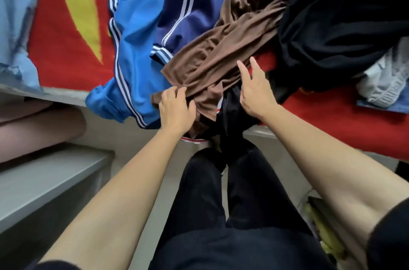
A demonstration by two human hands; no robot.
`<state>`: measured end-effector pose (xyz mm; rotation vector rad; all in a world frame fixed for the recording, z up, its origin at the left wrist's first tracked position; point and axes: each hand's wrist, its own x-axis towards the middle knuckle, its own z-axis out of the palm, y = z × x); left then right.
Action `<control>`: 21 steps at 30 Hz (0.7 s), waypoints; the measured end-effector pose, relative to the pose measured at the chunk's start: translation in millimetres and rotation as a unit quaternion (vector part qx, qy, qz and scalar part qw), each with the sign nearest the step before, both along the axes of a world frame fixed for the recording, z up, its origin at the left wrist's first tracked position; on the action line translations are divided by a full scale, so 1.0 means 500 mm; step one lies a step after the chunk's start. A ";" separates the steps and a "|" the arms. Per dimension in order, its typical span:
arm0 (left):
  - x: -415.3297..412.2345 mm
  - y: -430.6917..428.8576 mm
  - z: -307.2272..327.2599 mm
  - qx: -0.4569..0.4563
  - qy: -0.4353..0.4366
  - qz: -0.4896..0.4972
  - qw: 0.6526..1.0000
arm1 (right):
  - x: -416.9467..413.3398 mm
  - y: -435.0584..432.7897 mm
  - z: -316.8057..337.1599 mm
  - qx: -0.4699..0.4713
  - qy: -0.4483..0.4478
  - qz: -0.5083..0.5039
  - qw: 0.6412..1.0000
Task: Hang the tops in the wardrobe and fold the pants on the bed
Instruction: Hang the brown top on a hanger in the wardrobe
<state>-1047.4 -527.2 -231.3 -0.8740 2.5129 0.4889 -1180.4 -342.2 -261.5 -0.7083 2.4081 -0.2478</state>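
Observation:
A pile of clothes lies on the bed's red and yellow cover. Brown pants stretch across the pile toward the near edge. My left hand grips the near end of the brown pants, fingers curled into the fabric. My right hand hovers just to their right with straight fingers, over a dark garment that hangs off the bed edge. A blue tracksuit top with white stripes lies left of the pants. A black garment is heaped on the right.
Light blue cloth lies at the far left of the bed, and a grey-white garment at the right. A grey ledge and a pink cushion sit at lower left. My dark-trousered legs stand against the bed edge.

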 end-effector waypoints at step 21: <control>0.036 -0.135 0.029 -0.039 0.125 0.357 0.925 | 0.073 -0.070 -0.020 -0.116 -0.048 -0.109 0.986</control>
